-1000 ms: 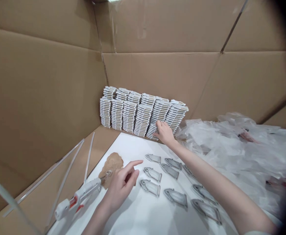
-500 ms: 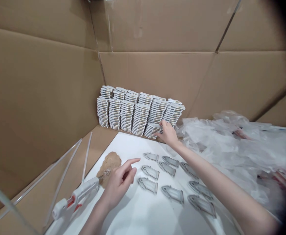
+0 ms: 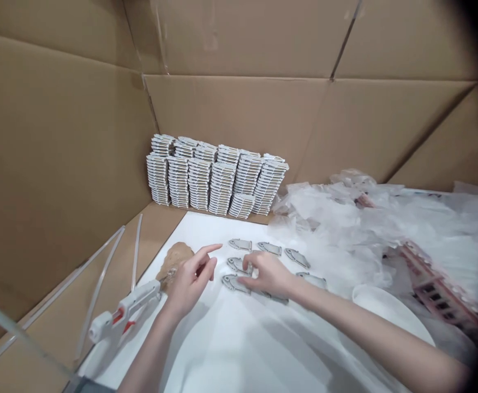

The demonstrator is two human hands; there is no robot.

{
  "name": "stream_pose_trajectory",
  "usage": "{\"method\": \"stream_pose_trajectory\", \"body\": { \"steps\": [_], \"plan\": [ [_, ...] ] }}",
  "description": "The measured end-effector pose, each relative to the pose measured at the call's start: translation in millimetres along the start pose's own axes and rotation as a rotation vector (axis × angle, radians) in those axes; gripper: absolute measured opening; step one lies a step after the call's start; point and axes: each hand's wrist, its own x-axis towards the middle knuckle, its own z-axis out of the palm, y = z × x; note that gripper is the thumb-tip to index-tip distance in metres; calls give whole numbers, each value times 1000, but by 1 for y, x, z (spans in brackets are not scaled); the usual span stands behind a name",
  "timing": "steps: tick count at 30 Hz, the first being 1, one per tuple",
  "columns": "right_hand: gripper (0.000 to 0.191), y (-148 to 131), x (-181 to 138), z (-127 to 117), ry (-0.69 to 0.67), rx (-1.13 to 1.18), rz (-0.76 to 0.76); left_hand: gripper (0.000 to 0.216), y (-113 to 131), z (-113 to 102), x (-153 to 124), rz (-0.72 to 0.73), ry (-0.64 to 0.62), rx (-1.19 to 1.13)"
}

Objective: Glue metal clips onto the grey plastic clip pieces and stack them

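Note:
My left hand (image 3: 190, 279) hovers over the left part of the white surface, index finger stretched out and thumb apart, holding nothing visible. Near its fingers lies a brown, irregular flat piece (image 3: 178, 254), with the nozzle of a white and red glue gun (image 3: 135, 305) by it. My right hand (image 3: 268, 273) is over the grey arch-shaped flat pieces (image 3: 235, 284), thumb and index finger apart. Its palm hides part of the pieces beneath. Other grey pieces (image 3: 269, 249) lie around it, several in all.
Stacks of thin white-edged pieces (image 3: 200, 183) stand against the cardboard wall (image 3: 239, 114). Clear plastic bags (image 3: 329, 218) and a pink model building (image 3: 443, 289) fill the right side. Clear glue sticks (image 3: 100, 278) lie on the cardboard at left.
My right hand has moved from the short front stack back toward me, over the grey pieces. My left hand keeps its pose. The view has shifted slightly right.

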Motion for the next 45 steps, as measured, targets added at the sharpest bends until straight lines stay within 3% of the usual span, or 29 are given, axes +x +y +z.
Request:
{"method": "stream_pose_trajectory", "body": {
  "steps": [4, 10, 14, 19, 24, 30, 35, 41, 45],
  "plan": [
    [33, -19, -19, 15, -63, -115, 18, 39, 2, 1, -1, 34, -10, -7],
    [25, -22, -21, 23, -62, -141, 26, 42, 7, 2, -2, 39, -21, -17],
    [25, -14, -34, 10, -44, -59, 69, 42, 9, 2, -3, 25, -10, -19],
    [24, 13, -71, -20, 28, -20, 204, 41, 8, 2, -3, 40, -1, -16],
    [23, 27, -96, -21, -14, -35, 284, 40, 9, 2, -4, 56, -10, -14],
    [23, 17, -91, -17, -39, -85, 269, 40, 9, 3, -4, 74, -3, -6],
    [33, 14, -82, -19, -110, -180, 269, 40, 8, 3, -3, 66, -3, -2],
    [16, 17, -75, -16, -124, -264, 208, 39, 8, 2, -4, 71, 0, 5],
    [19, 23, -91, -33, -92, -186, 276, 38, 9, 2, -4, 65, -2, 4]
  ]
}}
